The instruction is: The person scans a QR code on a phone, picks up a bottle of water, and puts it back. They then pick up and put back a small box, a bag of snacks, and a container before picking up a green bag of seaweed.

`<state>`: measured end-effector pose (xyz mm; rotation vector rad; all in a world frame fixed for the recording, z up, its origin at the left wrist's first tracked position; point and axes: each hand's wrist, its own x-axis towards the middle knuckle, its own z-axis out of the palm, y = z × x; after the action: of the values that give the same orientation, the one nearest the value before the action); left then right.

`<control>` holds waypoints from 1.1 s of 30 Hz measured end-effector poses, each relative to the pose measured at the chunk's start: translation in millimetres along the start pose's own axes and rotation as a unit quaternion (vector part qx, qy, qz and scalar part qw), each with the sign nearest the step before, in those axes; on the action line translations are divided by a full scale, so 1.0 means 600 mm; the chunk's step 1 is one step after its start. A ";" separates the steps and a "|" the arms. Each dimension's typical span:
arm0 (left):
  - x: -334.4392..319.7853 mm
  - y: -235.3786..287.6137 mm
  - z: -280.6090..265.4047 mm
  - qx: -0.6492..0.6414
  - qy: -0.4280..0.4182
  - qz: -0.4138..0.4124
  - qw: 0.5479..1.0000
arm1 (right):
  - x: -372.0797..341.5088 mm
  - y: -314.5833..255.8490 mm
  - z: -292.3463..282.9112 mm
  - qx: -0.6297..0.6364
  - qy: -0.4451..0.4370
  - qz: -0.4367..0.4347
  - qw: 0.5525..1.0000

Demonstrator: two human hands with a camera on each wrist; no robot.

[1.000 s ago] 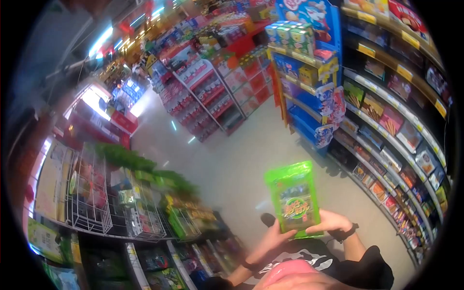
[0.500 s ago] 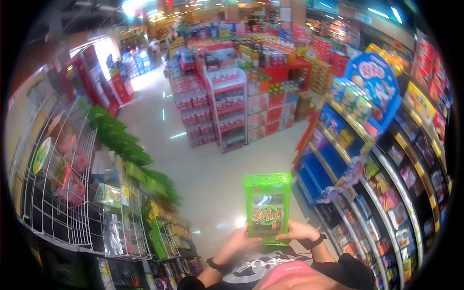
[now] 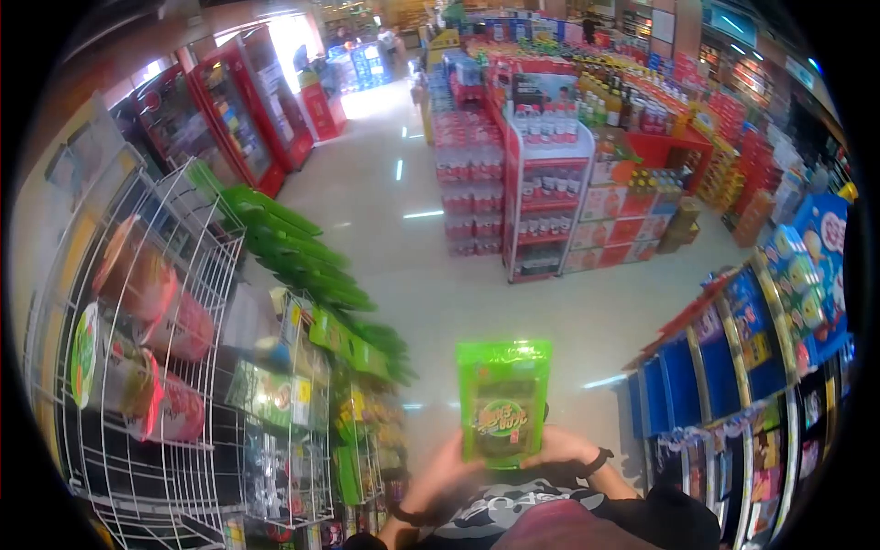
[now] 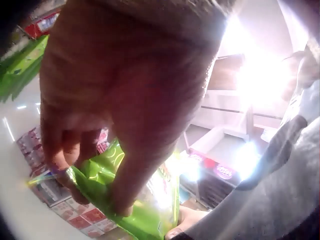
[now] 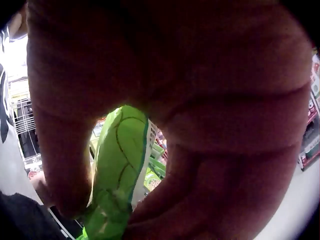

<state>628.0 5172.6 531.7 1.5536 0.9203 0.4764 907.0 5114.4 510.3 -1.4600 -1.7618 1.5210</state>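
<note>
A bright green snack pouch (image 3: 503, 367) with a dark clear window and printed lettering is held upright in front of the body in the head view. My left hand (image 3: 443, 472) grips its lower left edge, and my right hand (image 3: 566, 446) pinches the lower right edge. In the left wrist view the thumb of the left hand (image 4: 115, 95) presses on one face of the green pouch (image 4: 145, 225), with fingers behind it. The right wrist view has the pouch's edge (image 5: 120, 150) between thumb and curled fingers of the right hand (image 5: 225, 115).
Wire racks (image 3: 220, 357) with cup-shaped packs (image 3: 179, 403) and bagged goods stand close on the left. A blue display shelf (image 3: 697, 353) is on the right. Ahead are stacked drinks (image 3: 472, 183), a bottle rack (image 3: 548, 192) and red fridges (image 3: 229, 119) along the aisle floor (image 3: 367, 220).
The head view has swung to the right side of the scene's left, so the shelves and drink stacks shift rightward. Both hands keep holding the pouch, now upright rather than tilted.
</note>
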 end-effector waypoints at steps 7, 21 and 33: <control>0.143 0.019 -0.012 0.147 0.079 -0.054 0.985 | 0.156 0.054 -0.151 -0.111 -0.082 0.005 0.990; 0.655 0.193 0.002 0.207 0.034 0.111 0.971 | 0.268 0.138 -0.542 0.119 0.177 -0.093 0.972; 0.866 0.074 -0.136 0.226 -0.168 -0.129 0.951 | 0.431 0.139 -0.631 0.093 0.073 0.061 0.991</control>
<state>892.8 5627.1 489.0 1.8167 0.9867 -0.2016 1153.1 5508.9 480.2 -1.5656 -1.4306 1.5474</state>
